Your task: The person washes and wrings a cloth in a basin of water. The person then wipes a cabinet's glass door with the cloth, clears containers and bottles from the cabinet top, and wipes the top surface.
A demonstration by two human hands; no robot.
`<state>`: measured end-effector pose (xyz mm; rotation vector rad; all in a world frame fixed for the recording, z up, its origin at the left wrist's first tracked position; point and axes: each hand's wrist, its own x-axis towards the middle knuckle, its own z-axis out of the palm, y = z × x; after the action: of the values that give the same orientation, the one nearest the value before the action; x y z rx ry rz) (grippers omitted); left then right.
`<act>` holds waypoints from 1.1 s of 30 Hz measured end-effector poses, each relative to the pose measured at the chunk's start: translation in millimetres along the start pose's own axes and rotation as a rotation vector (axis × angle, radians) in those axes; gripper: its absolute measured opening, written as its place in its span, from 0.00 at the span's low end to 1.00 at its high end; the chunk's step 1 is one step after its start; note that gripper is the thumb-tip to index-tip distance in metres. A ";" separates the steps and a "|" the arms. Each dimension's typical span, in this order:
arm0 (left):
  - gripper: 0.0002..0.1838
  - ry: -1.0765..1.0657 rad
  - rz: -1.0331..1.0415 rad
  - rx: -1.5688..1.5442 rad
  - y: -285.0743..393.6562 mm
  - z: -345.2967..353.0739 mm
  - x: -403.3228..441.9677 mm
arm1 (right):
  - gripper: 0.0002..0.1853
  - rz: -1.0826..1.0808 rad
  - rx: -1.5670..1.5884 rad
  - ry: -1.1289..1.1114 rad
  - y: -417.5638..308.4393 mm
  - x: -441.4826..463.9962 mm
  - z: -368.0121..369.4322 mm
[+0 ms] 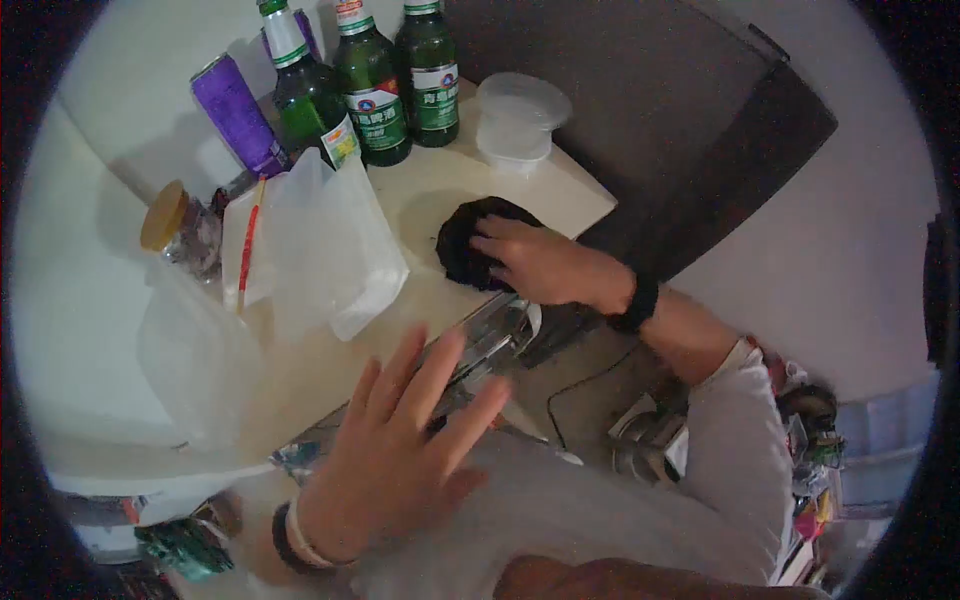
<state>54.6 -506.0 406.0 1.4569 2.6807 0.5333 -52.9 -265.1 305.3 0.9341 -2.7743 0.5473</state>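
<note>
My right hand [560, 265], with a black band at its wrist, rests on a crumpled black cloth [461, 232] near the edge of the pale tabletop [415, 190]. Its fingers are bent over the cloth and press into it. Closer to me, my left hand [385, 460] hovers in front of the table edge, fingers spread and slightly blurred, holding nothing. Beyond its fingertips lies a translucent white plastic bag [325, 235], apart from the hand. What lies beneath the cloth is hidden.
Three green beer bottles [375, 105] stand at the back beside a purple can [238, 110]. A lidded plastic tub [520, 115] sits at the far corner. On the left are a wooden-lidded jar [185, 230] and another plastic bag [195, 350]. A dark panel [650, 110] borders the table.
</note>
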 end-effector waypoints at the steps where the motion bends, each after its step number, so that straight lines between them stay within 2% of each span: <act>1: 0.38 -0.024 -0.004 -0.075 -12.1 4.9 -21.5 | 0.20 0.065 -0.024 -0.165 -0.3 14.4 -5.2; 2: 0.36 0.040 -0.036 -0.081 -23.8 14.6 -43.6 | 0.21 0.129 -0.047 -0.329 -0.5 26.0 -8.7; 4: 0.34 0.102 -0.060 -0.092 -44.3 35.3 -75.2 | 0.19 0.103 -0.059 -0.305 3.6 42.9 -4.5; 6: 0.31 0.265 -0.172 -0.127 -58.1 52.5 -93.9 | 0.17 0.078 -0.149 -0.274 11.5 65.1 9.3; 7: 0.31 0.265 -0.167 -0.134 -63.4 58.5 -97.9 | 0.17 0.084 -0.152 -0.279 10.3 73.7 9.0; 9: 0.21 0.444 -0.166 -0.026 -72.9 69.2 -102.5 | 0.16 0.150 -0.064 -0.279 5.4 91.7 3.7; 12: 0.18 0.541 -0.175 -0.051 -86.6 82.5 -106.1 | 0.15 0.243 -0.085 -0.282 33.7 119.7 26.5; 13: 0.18 0.539 -0.168 -0.045 -89.3 84.3 -106.3 | 0.16 0.310 -0.174 -0.387 24.3 130.7 16.4; 15: 0.14 0.604 -0.122 -0.015 -92.0 86.7 -104.0 | 0.17 0.341 -0.150 -0.397 29.4 143.6 16.8; 17: 0.13 0.607 -0.118 -0.013 -94.9 89.5 -102.5 | 0.17 0.361 -0.131 -0.409 32.2 146.6 23.6; 20: 0.11 0.621 -0.100 -0.034 -100.4 93.8 -104.1 | 0.22 0.310 -0.197 -0.270 30.1 131.2 27.6; 22: 0.11 0.643 -0.081 -0.058 -102.8 92.9 -103.9 | 0.25 0.191 -0.067 -0.190 19.1 108.3 21.8; 24: 0.11 0.670 -0.037 -0.112 -105.6 92.3 -103.4 | 0.23 0.088 -0.073 -0.222 5.1 87.6 16.5; 26: 0.11 0.628 -0.052 -0.093 -105.1 89.0 -104.4 | 0.25 -0.002 -0.116 -0.235 -3.5 54.0 16.0; 30: 0.13 0.496 -0.052 -0.114 -108.1 84.6 -107.1 | 0.28 0.132 -0.072 -0.323 -36.9 43.4 -2.7; 33: 0.14 0.566 0.004 -0.112 -112.6 90.6 -107.7 | 0.26 0.177 -0.130 -0.283 -11.1 64.6 10.5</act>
<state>41.9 -625.5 271.6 1.4530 2.9723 1.2394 -97.7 -313.0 316.1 0.7981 -3.1224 0.2696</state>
